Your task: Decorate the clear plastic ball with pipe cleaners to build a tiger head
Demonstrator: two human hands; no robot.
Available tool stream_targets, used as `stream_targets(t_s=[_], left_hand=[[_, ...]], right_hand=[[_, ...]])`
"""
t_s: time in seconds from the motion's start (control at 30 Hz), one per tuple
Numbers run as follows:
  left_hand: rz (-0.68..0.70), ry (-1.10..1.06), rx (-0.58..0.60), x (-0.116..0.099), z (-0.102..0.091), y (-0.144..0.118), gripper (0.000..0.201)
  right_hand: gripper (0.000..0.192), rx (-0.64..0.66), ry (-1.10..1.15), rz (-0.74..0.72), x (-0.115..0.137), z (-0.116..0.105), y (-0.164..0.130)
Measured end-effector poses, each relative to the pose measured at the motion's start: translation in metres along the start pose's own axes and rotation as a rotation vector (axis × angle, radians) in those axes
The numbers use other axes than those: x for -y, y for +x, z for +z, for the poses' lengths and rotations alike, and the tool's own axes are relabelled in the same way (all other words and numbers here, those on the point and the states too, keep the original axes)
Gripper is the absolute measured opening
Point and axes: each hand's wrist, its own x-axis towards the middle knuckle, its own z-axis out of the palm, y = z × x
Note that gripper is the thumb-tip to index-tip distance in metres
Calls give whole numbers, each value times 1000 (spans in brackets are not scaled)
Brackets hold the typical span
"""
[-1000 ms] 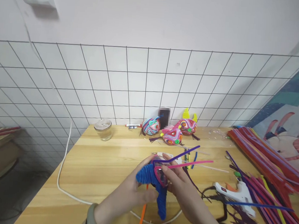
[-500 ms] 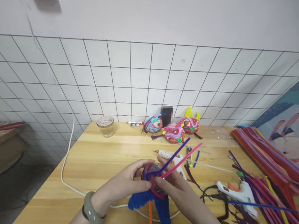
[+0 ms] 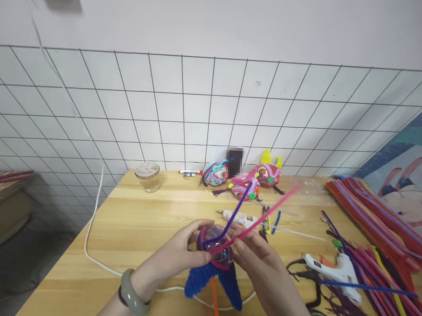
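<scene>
Both hands are closed around a small clear ball (image 3: pixel 215 245) being wrapped in pipe cleaners, held just above the wooden table (image 3: pixel 137 230) near its front edge, well in front of the three finished ornaments (image 3: pixel 242 178) that sit at the table's back edge. The left hand (image 3: pixel 175 259), with a grey-green bangle (image 3: pixel 132 294) at the wrist, cups the ball from the left, fingers curled and pinching its side. The right hand (image 3: pixel 258 257) presses in from the right, thumb and forefinger nipped on the wrap where the purple pipe cleaner (image 3: pixel 236 212) and the pink pipe cleaner (image 3: pixel 264 217) leave the ball. Change over the last second: the two free ends, earlier lying almost level and pointing right, now stand up steeply toward the ornaments, and the ball has turned so the two blue fuzzy legs (image 3: pixel 220 284) hang below it instead of out to the left. Judgement: the piece has been rotated in the grip and another turn of wrap laid on. An orange pipe cleaner (image 3: pixel 215 307) trails below. The white glue gun (image 3: pixel 336 271) lies untouched on the table to the right of the ball.
</scene>
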Motion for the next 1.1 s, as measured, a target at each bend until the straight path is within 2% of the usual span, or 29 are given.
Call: stream_targets(t_s=[0.13,0.27,0.6,0.7,0.8,0.87,0.93,1.03,1.1], left_hand=[[30,25,5,-1,0,1,54],[72,54,20,-3,0,0,53],[70,35,37,-7,-1,0,53],[71,50,36,-7,-7,1,54],[83,75,16,-10,-15,1,55],[94,93,20,-12,-21,1,55],[105,105,29,-14,-24,1,56],[113,105,42,-16,-25,1,56],[121,88,43,-17,-24,0,56]], right_hand=[[21,-28,-54,-41,-3,1,-2],[19,-43,-89,-71,-5,1,-3],[15,-28,-94,-168,-15,0,-4],[30,-5,-164,-202,-22,-6,-6],[43,-32,-494,-264,-26,-29,-3],[44,-103,-758,-330,-25,-55,4],[43,-139,-1039,-298,-21,-84,15],[45,-196,-1141,-220,-14,-116,34],[40,-196,-1189,-160,-12,-123,46]])
